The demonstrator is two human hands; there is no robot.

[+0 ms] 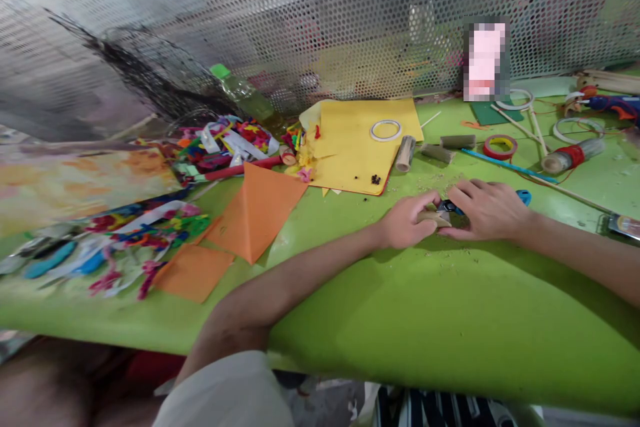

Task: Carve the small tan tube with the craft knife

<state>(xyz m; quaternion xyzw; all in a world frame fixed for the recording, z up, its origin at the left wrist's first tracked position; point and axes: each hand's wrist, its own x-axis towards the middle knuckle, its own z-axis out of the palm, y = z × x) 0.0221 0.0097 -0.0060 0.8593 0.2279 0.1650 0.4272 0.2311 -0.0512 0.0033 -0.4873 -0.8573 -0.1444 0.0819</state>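
Observation:
My left hand (406,222) is closed around a small brown cardboard tube (433,218) just above the green table. My right hand (489,210) grips a utility knife (523,197) with a blue and black body, its blade end against the piece. Small crumbs lie on the table around both hands. Behind them are more short brown tubes (459,142), including a tape-wrapped one (405,154). A sheet of yellow paper (350,140) carries a white ring (385,130) and a cluster of small dark beads (375,179).
Orange paper (270,204) and piles of colourful scraps (150,240) cover the left side of the green table (450,320). A green-capped bottle (245,94) leans at the perforated metal screen (350,20). Tape rolls (500,146), sticks and a glue gun (613,105) lie right.

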